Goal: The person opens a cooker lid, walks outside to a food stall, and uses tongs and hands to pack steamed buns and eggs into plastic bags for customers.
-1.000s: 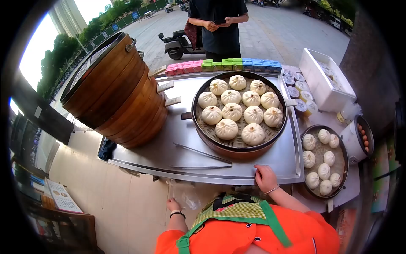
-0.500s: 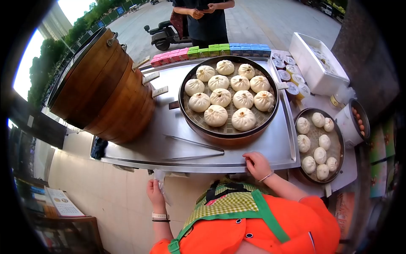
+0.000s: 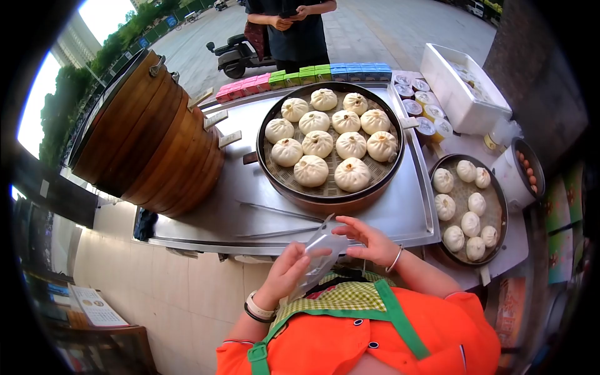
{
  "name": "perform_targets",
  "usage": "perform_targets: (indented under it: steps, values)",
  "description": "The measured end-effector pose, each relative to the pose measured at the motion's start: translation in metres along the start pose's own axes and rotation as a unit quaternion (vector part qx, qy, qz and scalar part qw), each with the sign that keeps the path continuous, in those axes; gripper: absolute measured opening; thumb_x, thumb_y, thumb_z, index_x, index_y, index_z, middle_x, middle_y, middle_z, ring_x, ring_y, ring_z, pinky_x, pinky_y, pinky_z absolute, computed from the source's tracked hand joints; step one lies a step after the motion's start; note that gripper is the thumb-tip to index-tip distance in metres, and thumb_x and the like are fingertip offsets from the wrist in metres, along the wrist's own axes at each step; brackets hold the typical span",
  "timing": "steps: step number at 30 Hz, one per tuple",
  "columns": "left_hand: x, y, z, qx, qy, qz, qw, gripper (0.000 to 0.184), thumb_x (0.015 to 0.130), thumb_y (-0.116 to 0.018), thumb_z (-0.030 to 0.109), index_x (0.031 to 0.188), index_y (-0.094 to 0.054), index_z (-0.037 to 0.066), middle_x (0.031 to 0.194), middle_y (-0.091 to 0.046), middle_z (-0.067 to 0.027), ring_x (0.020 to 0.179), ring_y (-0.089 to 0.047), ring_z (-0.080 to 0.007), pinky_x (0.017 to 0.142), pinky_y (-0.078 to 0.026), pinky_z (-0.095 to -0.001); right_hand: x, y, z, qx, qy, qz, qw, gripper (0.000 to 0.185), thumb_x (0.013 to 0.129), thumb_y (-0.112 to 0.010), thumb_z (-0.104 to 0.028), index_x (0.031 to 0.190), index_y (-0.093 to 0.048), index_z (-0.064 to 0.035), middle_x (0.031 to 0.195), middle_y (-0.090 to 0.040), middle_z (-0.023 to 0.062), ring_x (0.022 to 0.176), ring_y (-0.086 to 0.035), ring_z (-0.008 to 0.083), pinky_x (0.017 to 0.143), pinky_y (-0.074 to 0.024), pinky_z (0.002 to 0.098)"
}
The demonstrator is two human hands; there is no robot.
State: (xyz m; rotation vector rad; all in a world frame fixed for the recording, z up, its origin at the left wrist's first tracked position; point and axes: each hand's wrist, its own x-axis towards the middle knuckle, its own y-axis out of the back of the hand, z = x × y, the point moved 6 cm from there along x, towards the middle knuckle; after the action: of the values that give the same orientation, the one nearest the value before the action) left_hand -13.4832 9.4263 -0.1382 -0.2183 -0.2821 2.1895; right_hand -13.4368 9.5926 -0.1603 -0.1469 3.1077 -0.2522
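A thin clear plastic bag (image 3: 320, 265) is pinched in my left hand (image 3: 284, 275), in front of my apron at the table's near edge. My right hand (image 3: 376, 244) is at the bag's right side with thumb and fingers apart; whether its fingertips touch the plastic I cannot tell. Just beyond the bag, metal tongs (image 3: 275, 232) lie on the steel table, partly hidden by it. Farther back is a round steamer tray (image 3: 329, 194) holding several pleated steamed buns (image 3: 317, 144).
Stacked wooden steamers (image 3: 150, 137) stand at the left. A second tray of buns (image 3: 470, 223), lidded cups (image 3: 425, 106), a white foam box (image 3: 465, 94) and a pot of eggs (image 3: 522, 172) are at the right. Colored boxes (image 3: 306, 75) line the back; a person (image 3: 294, 37) stands beyond.
My left hand has come up and right, bringing the bag from below the table edge to before my chest. My right hand has left the table edge and opened beside the bag.
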Motion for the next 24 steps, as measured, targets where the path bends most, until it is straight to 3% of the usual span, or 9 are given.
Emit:
perform_targets:
  steps: [1, 3, 6, 12, 14, 19, 21, 23, 24]
  values:
    - [0.002, -0.002, 0.002, 0.001, 0.001, -0.002, 1.000, 0.010, 0.090, -0.040, 0.013, 0.097, -0.038, 0.006, 0.104, -0.055, -0.0088, 0.076, -0.042, -0.0053, 0.068, -0.036, -0.0190, -0.002, 0.004, 0.002, 0.001, 0.001, 0.003, 1.000, 0.050, 0.078, -0.059, -0.019, 0.121, -0.041, -0.0024, 0.115, -0.049, 0.0104, 0.107, -0.047, 0.0201, 0.093, -0.0351, 0.0326]
    - [0.014, -0.008, 0.010, -0.006, -0.025, -0.036, 0.999, 0.016, 0.090, -0.037, 0.011, 0.105, -0.034, 0.005, 0.120, -0.048, -0.0176, 0.091, -0.047, -0.0100, 0.080, -0.037, -0.0231, -0.004, 0.006, 0.020, 0.103, -0.152, -0.061, 0.981, 0.038, 0.081, -0.057, -0.017, 0.115, -0.047, -0.0010, 0.106, -0.055, 0.0070, 0.099, -0.052, 0.0151, 0.086, -0.0404, 0.0292]
    - [0.020, -0.016, 0.012, 0.008, -0.021, -0.048, 0.999, 0.028, 0.089, -0.037, 0.007, 0.116, -0.032, 0.005, 0.117, -0.050, -0.0185, 0.107, -0.046, -0.0185, 0.090, -0.035, -0.0288, -0.020, 0.015, 0.014, 0.003, -0.095, -0.026, 0.995, 0.018, 0.081, -0.057, -0.015, 0.092, -0.061, -0.0004, 0.085, -0.061, 0.0029, 0.080, -0.054, 0.0092, 0.073, -0.0425, 0.0230]
    - [0.031, -0.029, 0.021, 0.077, 0.028, -0.058, 0.995, 0.035, 0.087, -0.037, 0.005, 0.122, -0.030, 0.005, 0.110, -0.055, -0.0154, 0.097, -0.050, -0.0145, 0.083, -0.038, -0.0259, -0.032, 0.035, -0.009, 0.011, -0.049, 0.015, 0.999, 0.015, 0.080, -0.060, -0.015, 0.086, -0.062, -0.0012, 0.077, -0.061, 0.0028, 0.075, -0.054, 0.0091, 0.069, -0.0427, 0.0226]
    - [0.036, -0.031, 0.017, 0.098, 0.043, -0.058, 0.993, 0.035, 0.087, -0.038, 0.005, 0.121, -0.031, 0.005, 0.109, -0.056, -0.0141, 0.094, -0.051, -0.0129, 0.081, -0.038, -0.0246, -0.035, 0.040, -0.021, -0.138, 0.020, -0.032, 0.990, 0.015, 0.079, -0.061, -0.016, 0.083, -0.061, -0.0011, 0.074, -0.059, 0.0025, 0.071, -0.053, 0.0092, 0.067, -0.0424, 0.0229]
    - [0.047, -0.036, 0.014, 0.157, 0.063, 0.002, 0.986, 0.034, 0.085, -0.045, 0.006, 0.119, -0.036, 0.004, 0.103, -0.057, -0.0094, 0.092, -0.050, -0.0101, 0.078, -0.039, -0.0243, -0.051, 0.058, 0.009, 0.009, -0.089, 0.024, 0.996, 0.017, 0.081, -0.058, -0.017, 0.079, -0.060, -0.0008, 0.076, -0.059, 0.0028, 0.071, -0.053, 0.0093, 0.066, -0.0420, 0.0228]
    - [0.054, -0.039, 0.012, 0.118, 0.027, 0.079, 0.990, 0.037, 0.080, -0.052, 0.004, 0.115, -0.040, 0.002, 0.102, -0.056, -0.0092, 0.090, -0.052, -0.0153, 0.078, -0.040, -0.0273, -0.058, 0.070, 0.016, 0.055, -0.118, 0.061, 0.990, 0.017, 0.083, -0.057, -0.017, 0.079, -0.060, -0.0007, 0.078, -0.059, 0.0032, 0.071, -0.054, 0.0094, 0.066, -0.0422, 0.0227]
    - [0.052, -0.047, 0.050, 0.469, -0.218, 0.220, 0.827, 0.039, 0.074, -0.056, 0.002, 0.111, -0.044, 0.001, 0.102, -0.054, -0.0096, 0.087, -0.053, -0.0226, 0.078, -0.040, -0.0297, -0.062, 0.088, 0.016, 0.276, -0.093, 0.142, 0.946, 0.017, 0.085, -0.054, -0.017, 0.084, -0.059, 0.0000, 0.079, -0.059, 0.0033, 0.072, -0.054, 0.0099, 0.068, -0.0432, 0.0229]
    - [0.049, -0.059, 0.060, 0.449, -0.278, 0.255, 0.810, 0.033, 0.069, -0.059, 0.000, 0.102, -0.051, 0.001, 0.096, -0.056, -0.0114, 0.082, -0.054, -0.0284, 0.074, -0.042, -0.0312, -0.068, 0.093, 0.001, 0.276, -0.083, 0.150, 0.946, 0.013, 0.083, -0.055, -0.012, 0.088, -0.058, 0.0001, 0.080, -0.059, 0.0034, 0.073, -0.054, 0.0104, 0.069, -0.0441, 0.0236]
